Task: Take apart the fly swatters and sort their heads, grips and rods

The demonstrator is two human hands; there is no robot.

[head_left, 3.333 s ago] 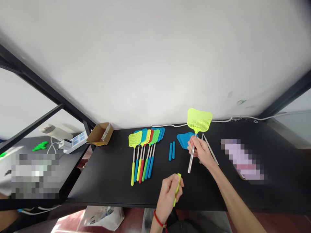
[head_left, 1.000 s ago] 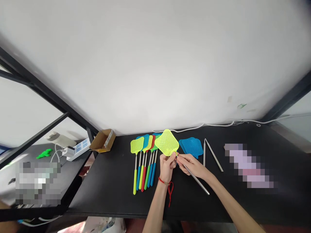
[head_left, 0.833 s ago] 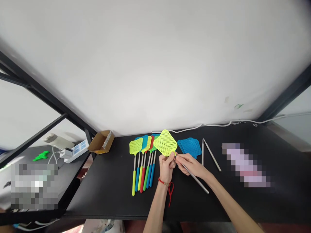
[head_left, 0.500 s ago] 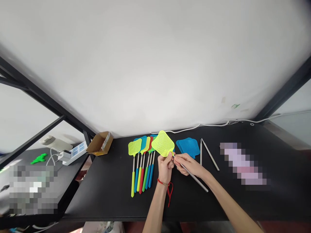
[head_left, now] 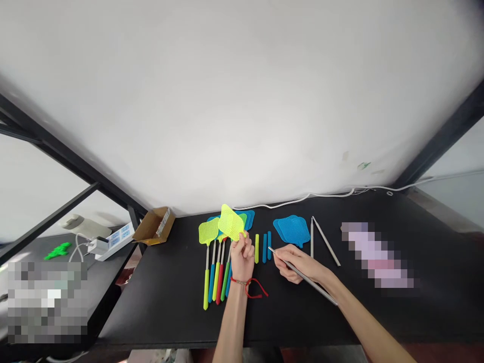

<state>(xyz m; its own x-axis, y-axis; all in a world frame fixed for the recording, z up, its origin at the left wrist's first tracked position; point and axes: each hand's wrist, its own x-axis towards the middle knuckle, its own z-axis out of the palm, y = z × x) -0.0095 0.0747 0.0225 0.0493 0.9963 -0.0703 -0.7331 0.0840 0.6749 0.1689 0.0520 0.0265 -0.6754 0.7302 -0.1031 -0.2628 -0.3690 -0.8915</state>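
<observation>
My left hand (head_left: 241, 257) is shut on a yellow-green plastic fly swatter head (head_left: 231, 223), which has no handle and is held up above the row of assembled fly swatters (head_left: 216, 269). My right hand (head_left: 297, 264) grips a thin metal telescopic rod (head_left: 308, 276), whose tip points left toward the swatter head and stands apart from it. Between my hands lie a yellow-green foam grip (head_left: 256, 248) and two blue foam grips (head_left: 266, 246). A stack of blue swatter heads (head_left: 292, 231) is just beyond my right hand.
Two more metal rods (head_left: 319, 239) lie right of the blue stack on the black table (head_left: 151, 312). A cardboard box (head_left: 154, 226) sits at the back left corner, a white cable (head_left: 287, 195) runs along the wall, and a pixelated patch (head_left: 376, 254) covers something at right.
My hands have moved apart. The swatter head has gone left with my left hand, away from the rod's tip, and the foam grips they hid now show.
</observation>
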